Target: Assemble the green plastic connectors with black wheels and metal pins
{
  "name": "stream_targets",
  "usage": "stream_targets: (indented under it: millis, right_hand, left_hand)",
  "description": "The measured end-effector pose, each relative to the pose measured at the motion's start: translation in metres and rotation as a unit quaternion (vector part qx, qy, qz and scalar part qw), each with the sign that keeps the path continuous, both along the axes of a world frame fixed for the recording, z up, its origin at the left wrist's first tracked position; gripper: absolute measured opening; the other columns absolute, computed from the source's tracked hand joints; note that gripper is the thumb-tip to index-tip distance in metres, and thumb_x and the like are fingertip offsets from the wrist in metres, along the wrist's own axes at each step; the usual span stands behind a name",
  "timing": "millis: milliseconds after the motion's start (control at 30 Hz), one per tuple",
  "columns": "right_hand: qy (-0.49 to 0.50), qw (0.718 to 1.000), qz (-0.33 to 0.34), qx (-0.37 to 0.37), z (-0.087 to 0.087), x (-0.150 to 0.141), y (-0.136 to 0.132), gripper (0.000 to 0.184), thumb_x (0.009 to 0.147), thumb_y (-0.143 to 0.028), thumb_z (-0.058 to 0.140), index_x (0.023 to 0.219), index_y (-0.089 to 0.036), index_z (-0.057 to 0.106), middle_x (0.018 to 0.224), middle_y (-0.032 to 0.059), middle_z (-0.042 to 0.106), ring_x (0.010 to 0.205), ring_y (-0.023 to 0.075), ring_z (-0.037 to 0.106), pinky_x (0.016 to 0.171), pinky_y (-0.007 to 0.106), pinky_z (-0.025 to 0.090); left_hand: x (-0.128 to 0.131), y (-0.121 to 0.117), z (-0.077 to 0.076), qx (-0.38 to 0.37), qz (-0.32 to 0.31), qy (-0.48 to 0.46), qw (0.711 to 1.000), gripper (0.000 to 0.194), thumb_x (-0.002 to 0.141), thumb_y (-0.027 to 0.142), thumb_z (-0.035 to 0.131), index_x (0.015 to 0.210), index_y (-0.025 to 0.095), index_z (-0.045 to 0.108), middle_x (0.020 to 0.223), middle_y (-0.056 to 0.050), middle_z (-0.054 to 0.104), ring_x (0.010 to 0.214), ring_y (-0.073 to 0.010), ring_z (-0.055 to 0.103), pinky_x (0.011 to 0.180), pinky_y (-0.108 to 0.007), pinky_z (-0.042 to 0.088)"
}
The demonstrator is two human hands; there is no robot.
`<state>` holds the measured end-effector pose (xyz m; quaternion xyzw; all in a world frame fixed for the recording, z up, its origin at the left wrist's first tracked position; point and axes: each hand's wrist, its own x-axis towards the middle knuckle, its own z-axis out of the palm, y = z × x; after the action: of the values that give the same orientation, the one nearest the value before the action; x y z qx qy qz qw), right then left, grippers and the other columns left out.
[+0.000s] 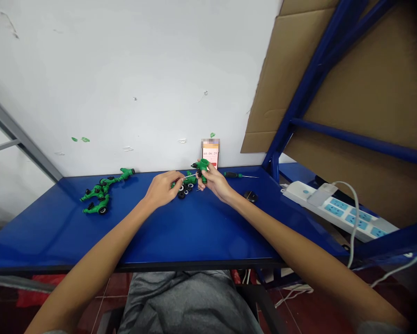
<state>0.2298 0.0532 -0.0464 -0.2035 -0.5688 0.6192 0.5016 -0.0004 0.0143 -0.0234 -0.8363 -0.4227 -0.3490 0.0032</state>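
Grey trousers (180,301) below, two hands on a green fitting

From my remote seat I look down past both forearms onto a blue tabletop (194,232). On the left hand (162,189), the fingers (175,180) curl closed around a thin metal pick (189,176), its tip reaching toward the green plastic fitting (202,164). The right hand (213,181) grips that fitting near the tabletop's back edge, wrapped firmly around it, with a black end piece showing. Just below the hands sits a small heap of black wheels with white hubs (185,190). Far left, a cluster of green fittings (99,195) lies linked together, some with wheels on. I read that group as the finished share and the heap as what is left loose. To the right lie a green-handled screwdriver (238,175) and a small black disc (250,196). A phone showing a timer (210,155) leans against the wall, and a white power strip (334,208) sits off to the right.
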Motion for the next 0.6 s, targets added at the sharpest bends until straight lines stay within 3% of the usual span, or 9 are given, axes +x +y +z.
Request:
stream_targets:
  millis: [433,600]
  right_hand:
    - [-0.016,1.000,-0.001,0.002,-0.0018,-0.0001,-0.0006,0.037,0.095,-0.034,0.067,0.128,-0.028,0.052,0.088,-0.0021,0.060,0.058,0.0133,0.051,0.058,0.033,0.048]
    - [-0.051,0.998,-0.012,0.036,-0.0082,-0.0010,0.0065,0.039,0.096,-0.037,0.066,0.130,-0.029,0.049,0.088,-0.0024,0.060,0.057,0.0135,0.053,0.058,0.033,0.049]
  left_hand:
    - [-0.0007,0.0015,-0.0007,-0.009,0.003,0.006,1.000,0.024,0.103,0.026,0.052,0.102,0.020,0.075,0.102,-0.007,0.078,0.086,-0.0208,0.071,0.077,-0.032,0.051]
    - [-0.0001,-0.0006,0.0002,-0.008,0.011,0.032,0.999,0.026,0.105,0.027,0.050,0.104,0.020,0.075,0.102,-0.007,0.078,0.086,-0.0213,0.071,0.077,-0.032,0.050]
